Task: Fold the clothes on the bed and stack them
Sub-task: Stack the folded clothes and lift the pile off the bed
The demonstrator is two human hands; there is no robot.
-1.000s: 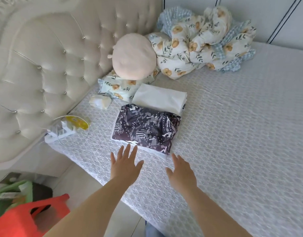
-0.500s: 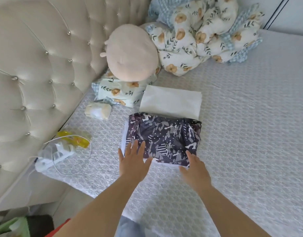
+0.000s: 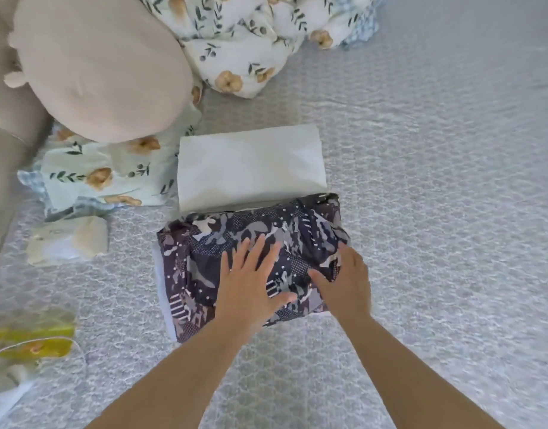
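Both hands, left (image 3: pixel 251 286) and right (image 3: pixel 343 283), press flat, fingers spread, on the folded camouflage garment (image 3: pixel 204 258).

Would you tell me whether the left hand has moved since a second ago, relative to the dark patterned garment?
Yes. The left hand has moved forward, from the bedsheet short of the folded dark patterned garment onto it, lying flat on top.

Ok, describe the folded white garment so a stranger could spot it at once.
Find the big round beige cushion at the bed's head. Just right of the floral pillow beneath it lies the folded white garment, touching the dark camouflage-print garment. It alone is plain and unpatterned.
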